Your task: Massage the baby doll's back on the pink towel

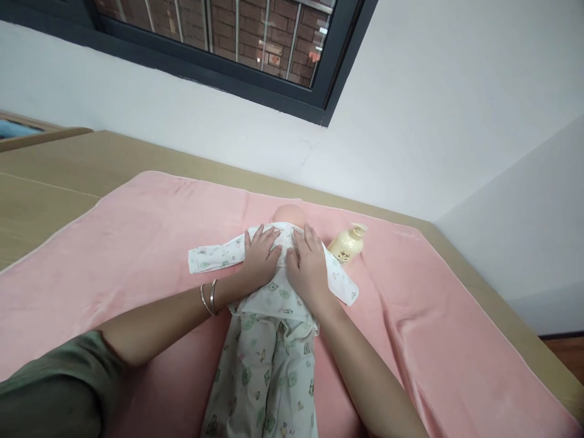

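On the pink blanket (137, 243) spread over the wooden counter (41, 201), seen from the head camera, a baby doll (269, 340) lies on its back in a white printed sleepsuit, its bare head (289, 214) pointing away toward the wall. The left hand (261, 255) lies palm down on the doll's chest, its grip open and flat, fingers spread a little and pressed onto the cloth rather than closed around anything; two thin bangles (208, 298) circle that wrist, and a dark green sleeve (50, 389) covers the upper arm near the bottom edge. The right hand (310, 264) lies just beside it, also palm down with an open, flat grip, its fingers touching the suit near the collar; the two hands nearly meet over the middle of the chest. Out from under the left hand, one sleeve of the suit (214, 258) stretches flat across the blanket; from under the right hand, the other sleeve (342, 283) runs outward. Below both wrists the suit's legs (264, 377) extend toward the camera. Just beyond the right hand's fingertips, beside the doll's head, a cream pump bottle (347, 244) lies tipped on the blanket, near the hand but apart from it. Farther beyond both hands a white wall rises to a dark-framed window (237, 36).
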Motion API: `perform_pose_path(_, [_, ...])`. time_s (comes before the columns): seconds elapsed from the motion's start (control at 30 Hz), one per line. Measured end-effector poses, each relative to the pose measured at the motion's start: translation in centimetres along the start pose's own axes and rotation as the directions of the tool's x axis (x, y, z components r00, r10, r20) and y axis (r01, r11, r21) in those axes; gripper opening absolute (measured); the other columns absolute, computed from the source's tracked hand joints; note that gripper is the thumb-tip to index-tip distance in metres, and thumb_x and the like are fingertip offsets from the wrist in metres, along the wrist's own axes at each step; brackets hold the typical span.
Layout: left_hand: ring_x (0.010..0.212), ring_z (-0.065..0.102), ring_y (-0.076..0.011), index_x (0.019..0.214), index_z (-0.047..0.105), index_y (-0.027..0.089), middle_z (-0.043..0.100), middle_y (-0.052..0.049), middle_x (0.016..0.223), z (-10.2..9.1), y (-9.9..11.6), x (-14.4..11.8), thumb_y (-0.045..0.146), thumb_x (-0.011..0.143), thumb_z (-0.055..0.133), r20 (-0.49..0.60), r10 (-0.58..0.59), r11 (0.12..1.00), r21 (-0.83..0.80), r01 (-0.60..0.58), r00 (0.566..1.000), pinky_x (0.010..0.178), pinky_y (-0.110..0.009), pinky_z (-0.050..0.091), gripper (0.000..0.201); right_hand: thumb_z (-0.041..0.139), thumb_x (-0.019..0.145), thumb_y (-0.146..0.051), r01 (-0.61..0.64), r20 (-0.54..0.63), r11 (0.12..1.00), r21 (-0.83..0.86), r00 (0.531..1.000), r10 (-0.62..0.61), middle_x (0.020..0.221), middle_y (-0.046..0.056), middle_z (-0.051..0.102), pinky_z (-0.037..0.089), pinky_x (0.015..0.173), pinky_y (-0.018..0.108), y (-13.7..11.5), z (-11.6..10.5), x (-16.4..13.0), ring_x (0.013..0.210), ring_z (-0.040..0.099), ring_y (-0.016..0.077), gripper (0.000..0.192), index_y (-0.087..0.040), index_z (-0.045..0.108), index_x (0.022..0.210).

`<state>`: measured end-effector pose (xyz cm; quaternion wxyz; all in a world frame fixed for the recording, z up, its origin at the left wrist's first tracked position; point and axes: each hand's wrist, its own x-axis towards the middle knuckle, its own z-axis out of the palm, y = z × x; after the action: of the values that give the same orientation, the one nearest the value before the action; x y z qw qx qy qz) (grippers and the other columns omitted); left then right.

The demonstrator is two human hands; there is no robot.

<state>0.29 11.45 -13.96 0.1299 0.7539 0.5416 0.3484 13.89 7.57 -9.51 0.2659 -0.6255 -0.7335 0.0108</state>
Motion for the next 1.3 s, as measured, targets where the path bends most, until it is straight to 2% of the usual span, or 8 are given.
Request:
perform_pose_path(0.2, [0.151, 0.034, -0.0315, 0.139, 0.058, 0.020, 0.056, -0.010, 0.151, 0.1, 0.0, 0.0, 0.028, 0.100, 0.033, -0.009, 0.000, 1.000, -0.020, 0.000, 1.000, 0.124, -0.067, 0.010, 0.046, 0.040, 0.100, -0.025, -0.023, 0.127, 0.998, 0.063, 0.992, 0.015, 0.160, 0.016, 0.041, 0.023, 0.125, 0.052, -0.1, 0.2, 0.0, 0.152, 0.031, 0.0291, 0.050, -0.012, 0.052, 0.147])
perform_pose_path(0.43, [0.152, 0.034, -0.0304, 0.138, 0.058, 0.022, 0.053, -0.009, 0.153, 0.0, 0.2, -0.1, 0.029, 0.100, 0.035, -0.001, -0.026, 0.997, -0.070, 0.026, 1.000, 0.125, -0.067, 0.006, 0.046, 0.040, 0.100, -0.027, 0.003, -0.001, 0.998, 0.065, 1.000, -0.002, 0.166, 0.015, 0.029, 0.023, 0.125, 0.051, -0.8, -1.4, -0.2, 0.156, 0.021, 0.0293, 0.054, -0.011, 0.046, 0.151])
perform_pose_path(0.63, [0.150, 0.036, -0.0299, 0.140, 0.057, 0.024, 0.053, -0.009, 0.154, -0.6, 1.0, -0.2, 0.028, 0.099, 0.034, 0.009, -0.062, 0.998, -0.031, 0.062, 0.998, 0.124, -0.069, 0.004, 0.047, 0.032, 0.104, -0.034, -0.052, 0.221, 0.998, -0.018, 0.974, 0.055, 0.166, 0.011, 0.029, 0.018, 0.123, 0.060, -0.2, 0.2, 0.0, 0.156, 0.018, 0.0357, 0.054, -0.017, 0.042, 0.155])
perform_pose_path(0.8, [0.152, 0.034, -0.0304, 0.141, 0.056, 0.024, 0.049, -0.009, 0.157, -1.0, 1.5, -0.1, 0.030, 0.099, 0.035, 0.053, -0.103, 0.994, -0.038, 0.105, 0.993, 0.124, -0.068, 0.007, 0.047, 0.032, 0.105, -0.043, -0.097, 0.271, 0.995, -0.039, 0.957, 0.104, 0.168, 0.011, 0.024, 0.014, 0.124, 0.057, 0.4, -0.5, 0.3, 0.157, 0.013, 0.0351, 0.059, -0.019, 0.034, 0.159])
perform_pose_path(0.93, [0.153, 0.031, -0.0314, 0.139, 0.058, 0.023, 0.047, -0.011, 0.158, -1.7, 2.8, -0.7, 0.030, 0.097, 0.039, 0.083, -0.161, 0.981, -0.094, 0.168, 0.984, 0.124, -0.067, 0.007, 0.047, 0.037, 0.103, -0.043, -0.086, 0.356, 0.994, -0.062, 0.929, 0.103, 0.166, 0.020, 0.027, 0.020, 0.124, 0.053, 0.3, -2.7, 0.6, 0.155, 0.021, 0.0358, 0.065, -0.011, 0.031, 0.159])
perform_pose_path(1.07, [0.158, 0.016, -0.0313, 0.135, 0.062, 0.023, 0.034, -0.009, 0.166, -2.3, 6.0, -1.7, 0.034, 0.096, 0.043, 0.081, -0.024, 0.964, -0.262, 0.045, 0.996, 0.125, -0.064, 0.000, 0.045, 0.038, 0.101, -0.028, -0.010, 0.470, 1.000, 0.023, 0.883, -0.002, 0.152, 0.016, 0.052, 0.042, 0.111, 0.043, -0.3, -7.0, 0.0, 0.140, 0.050, 0.0302, 0.053, -0.017, 0.046, 0.152])
perform_pose_path(1.17, [0.159, 0.014, -0.0253, 0.138, 0.060, 0.023, 0.034, -0.006, 0.166, -2.5, 9.0, -0.8, 0.039, 0.099, 0.038, 0.106, 0.001, 0.816, -0.575, 0.060, 0.994, 0.129, -0.050, 0.008, 0.048, 0.037, 0.101, -0.030, -0.122, 0.390, 0.990, 0.067, 0.917, 0.086, 0.137, 0.012, 0.066, 0.051, 0.099, 0.040, -0.2, -10.2, -0.4, 0.123, 0.064, 0.0284, 0.050, -0.021, 0.051, 0.148])
perform_pose_path(1.3, [0.154, 0.029, -0.0186, 0.153, 0.042, 0.017, 0.033, -0.009, 0.167, -2.1, 12.6, 3.3, 0.044, 0.101, 0.027, 0.411, -0.081, 0.290, -0.862, 0.416, 0.908, 0.127, -0.035, 0.024, 0.060, 0.035, 0.101, -0.033, -0.258, -0.007, 0.966, -0.007, 0.966, 0.258, 0.158, 0.018, 0.043, 0.036, 0.118, 0.047, 1.8, -12.1, 0.1, 0.148, 0.039, 0.0323, 0.059, -0.008, 0.043, 0.153])
